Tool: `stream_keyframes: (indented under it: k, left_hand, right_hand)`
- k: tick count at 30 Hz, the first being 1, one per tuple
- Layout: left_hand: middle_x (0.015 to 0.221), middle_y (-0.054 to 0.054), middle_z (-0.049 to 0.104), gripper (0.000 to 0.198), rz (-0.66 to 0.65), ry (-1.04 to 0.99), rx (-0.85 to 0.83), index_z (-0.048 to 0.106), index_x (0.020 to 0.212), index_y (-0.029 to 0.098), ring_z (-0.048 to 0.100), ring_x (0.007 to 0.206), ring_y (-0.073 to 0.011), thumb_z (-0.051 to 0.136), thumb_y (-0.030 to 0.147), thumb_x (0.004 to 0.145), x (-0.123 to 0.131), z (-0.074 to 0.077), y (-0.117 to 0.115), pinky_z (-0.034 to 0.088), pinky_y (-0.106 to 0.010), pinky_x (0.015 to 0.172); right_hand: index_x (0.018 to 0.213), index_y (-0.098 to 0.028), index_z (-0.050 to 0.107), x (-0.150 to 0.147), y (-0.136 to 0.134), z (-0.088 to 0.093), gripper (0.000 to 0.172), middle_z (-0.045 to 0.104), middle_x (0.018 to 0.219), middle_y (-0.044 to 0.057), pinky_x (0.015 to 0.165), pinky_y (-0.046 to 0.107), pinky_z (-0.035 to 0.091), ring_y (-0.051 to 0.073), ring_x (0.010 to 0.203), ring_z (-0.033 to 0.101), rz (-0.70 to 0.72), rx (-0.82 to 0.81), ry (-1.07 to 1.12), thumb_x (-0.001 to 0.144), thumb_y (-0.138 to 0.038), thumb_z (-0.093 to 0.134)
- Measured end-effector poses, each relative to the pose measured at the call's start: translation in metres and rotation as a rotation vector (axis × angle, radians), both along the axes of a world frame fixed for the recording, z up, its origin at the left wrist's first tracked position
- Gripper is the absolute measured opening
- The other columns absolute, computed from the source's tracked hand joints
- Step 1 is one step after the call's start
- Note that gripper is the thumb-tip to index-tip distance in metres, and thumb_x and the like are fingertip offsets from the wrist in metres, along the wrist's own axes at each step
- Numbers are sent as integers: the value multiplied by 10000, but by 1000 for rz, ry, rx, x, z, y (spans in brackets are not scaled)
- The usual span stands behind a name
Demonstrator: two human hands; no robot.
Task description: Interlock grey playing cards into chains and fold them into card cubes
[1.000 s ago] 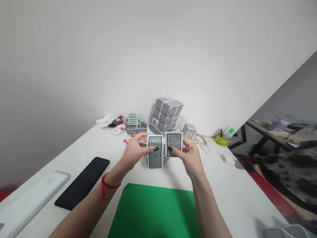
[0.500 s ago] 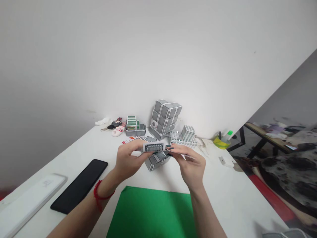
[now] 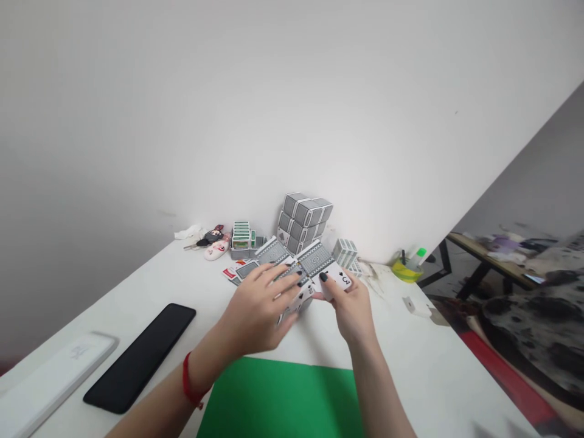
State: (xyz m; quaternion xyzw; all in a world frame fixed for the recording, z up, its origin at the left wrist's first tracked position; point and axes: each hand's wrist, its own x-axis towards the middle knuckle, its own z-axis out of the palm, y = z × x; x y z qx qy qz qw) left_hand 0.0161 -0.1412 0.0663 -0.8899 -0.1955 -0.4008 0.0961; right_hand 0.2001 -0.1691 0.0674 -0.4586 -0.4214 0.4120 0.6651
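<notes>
Folded playing cards with grey patterned backs are spread between my hands, above the table. My right hand pinches them at the right by a white face showing a 3, thumb on top. My left hand lies over their left part with its fingers stretched out and apart. Just behind the cards rises a stack of grey card blocks against the wall. Below the hands, another card block is mostly hidden.
A green sheet lies in front on the white table. To the left are a black phone and a white case. Green-edged card pieces, small figures and a yellow holder stand farther back.
The folded cards have turned from edge-on to showing their backs and faces. My left hand has let go of its pinch and opened over them. The view has shifted slightly.
</notes>
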Motion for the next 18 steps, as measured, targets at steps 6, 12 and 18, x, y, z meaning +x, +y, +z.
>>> stream_keyframes:
  k: [6, 12, 18]
  left_hand:
    - [1287, -116, 503, 485, 100, -31, -221, 513, 1209, 218, 408, 1227, -312, 613, 237, 735, -7, 13, -2, 365, -508, 997]
    - [1008, -60, 653, 548, 34, -42, -739, 479, 1187, 258, 642, 832, -231, 666, 228, 673, -17, 5, 13, 507, -315, 664]
    - [821, -14, 645, 252, -262, -271, -1302, 463, 880, 209, 646, 763, -187, 635, 275, 709, -15, -4, 28, 498, -275, 618]
  right_hand:
    - [738, -169, 562, 1, 4, -4, 263, 592, 605, -11, 414, 262, 454, 122, 433, 530, 90, -63, -234, 661, -382, 697]
    - [653, -181, 527, -15, 0, -5, 275, 497, 537, -49, 389, 230, 381, 88, 407, 440, 221, -100, -297, 670, -406, 685]
    - [653, -179, 547, -3, 2, -5, 317, 556, 596, -6, 453, 235, 366, 113, 507, 463, 176, -85, -479, 757, -476, 579]
